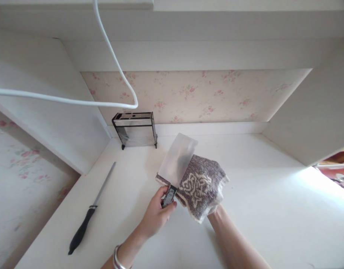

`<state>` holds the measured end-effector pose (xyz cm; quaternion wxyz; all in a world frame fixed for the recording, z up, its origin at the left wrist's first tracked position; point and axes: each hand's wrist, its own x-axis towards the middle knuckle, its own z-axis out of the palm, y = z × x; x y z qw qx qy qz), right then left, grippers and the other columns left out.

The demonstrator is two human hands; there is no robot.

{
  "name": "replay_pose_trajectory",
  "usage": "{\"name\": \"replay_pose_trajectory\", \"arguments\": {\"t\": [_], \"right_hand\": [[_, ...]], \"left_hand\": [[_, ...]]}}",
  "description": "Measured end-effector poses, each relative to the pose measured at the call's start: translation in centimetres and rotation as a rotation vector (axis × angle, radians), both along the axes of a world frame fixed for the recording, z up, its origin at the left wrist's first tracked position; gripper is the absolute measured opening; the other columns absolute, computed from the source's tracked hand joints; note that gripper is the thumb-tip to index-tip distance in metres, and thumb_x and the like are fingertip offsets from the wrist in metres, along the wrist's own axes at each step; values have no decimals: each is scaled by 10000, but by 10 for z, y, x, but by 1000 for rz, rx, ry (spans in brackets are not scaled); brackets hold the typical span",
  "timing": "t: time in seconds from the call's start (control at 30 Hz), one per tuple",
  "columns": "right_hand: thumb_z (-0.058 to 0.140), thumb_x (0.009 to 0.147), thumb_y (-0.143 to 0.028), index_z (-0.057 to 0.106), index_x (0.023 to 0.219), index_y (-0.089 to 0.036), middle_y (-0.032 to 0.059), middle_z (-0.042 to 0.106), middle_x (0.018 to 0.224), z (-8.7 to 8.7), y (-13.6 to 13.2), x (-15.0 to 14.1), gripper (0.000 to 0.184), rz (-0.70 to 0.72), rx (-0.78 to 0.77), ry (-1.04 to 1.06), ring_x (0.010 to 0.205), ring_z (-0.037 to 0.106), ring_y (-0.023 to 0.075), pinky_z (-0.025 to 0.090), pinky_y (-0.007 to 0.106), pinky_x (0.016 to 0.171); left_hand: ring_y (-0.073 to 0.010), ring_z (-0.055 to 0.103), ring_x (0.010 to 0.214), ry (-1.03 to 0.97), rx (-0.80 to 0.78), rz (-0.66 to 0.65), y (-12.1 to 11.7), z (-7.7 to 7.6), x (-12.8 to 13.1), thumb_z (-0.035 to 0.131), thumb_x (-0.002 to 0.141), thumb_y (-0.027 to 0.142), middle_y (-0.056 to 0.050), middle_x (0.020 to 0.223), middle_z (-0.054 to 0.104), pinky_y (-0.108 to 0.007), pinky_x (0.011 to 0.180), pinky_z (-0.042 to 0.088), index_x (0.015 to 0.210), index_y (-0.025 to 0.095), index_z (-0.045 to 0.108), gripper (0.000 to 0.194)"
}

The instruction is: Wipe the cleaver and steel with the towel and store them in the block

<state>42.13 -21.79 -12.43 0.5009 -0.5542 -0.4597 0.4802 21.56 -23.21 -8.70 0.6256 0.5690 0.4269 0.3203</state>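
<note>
My left hand (157, 213) is closed around the dark handle of a cleaver (177, 158), whose broad metal blade points up and away from me. A brown cloth (201, 185) with a cream pattern and pale edging lies against the blade's right side, and part of it shows past the left edge near the handle. Under the cloth is my right hand (215, 211); only the wrist and a bit of the hand show, and its fingers are covered. The cloth drapes over that hand, but how the fingers grip it is hidden.
On the white tabletop (253, 216), a sharpening steel (89, 216) with a black handle lies at the left. A metal-and-black knife block (136, 129) stands near the back wall. A white cable (115, 59) hangs across the upper left. White panels border both sides.
</note>
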Motion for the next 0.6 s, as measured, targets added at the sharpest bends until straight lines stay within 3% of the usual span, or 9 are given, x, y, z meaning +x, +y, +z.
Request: {"name": "replay_pose_trajectory", "arguments": {"t": [0.1,0.17,0.27,0.47,0.6], "right_hand": [[409,794,-724,700,858,-196,125,726,859,4,-1,-6,607,131,-117,312,764,679,251,523,408,687],[589,672,-728,680,764,-208,98,726,789,6,0,-15,536,76,-117,430,740,676,255,540,403,706],[810,528,-567,655,687,-214,61,722,714,8,0,-32,416,-13,-93,623,705,674,251,553,380,702],[822,595,-492,670,761,-203,71,733,738,6,-4,-57,366,17,-55,771,834,687,269,559,364,747],[831,591,-488,657,796,-203,53,734,769,3,-3,-62,392,-150,-32,772,874,688,252,566,350,777]], "left_hand": [[-90,451,526,26,49,-11,-1,2,0,588,840,305,45,723,510,-216,483,376,1109,183,508,306],[-115,517,637,44,138,-3,-2,4,1,598,831,260,8,816,583,-233,599,435,1088,183,541,274],[-158,565,835,45,268,-7,-2,4,4,587,825,192,-25,936,635,-276,837,441,1094,183,570,270],[-191,594,885,161,314,-54,-2,-7,7,566,802,138,-46,978,660,-280,824,446,1078,175,583,279],[-191,593,887,204,349,-86,-2,-11,6,542,794,116,-47,977,647,-275,808,438,1072,177,561,285]]}}
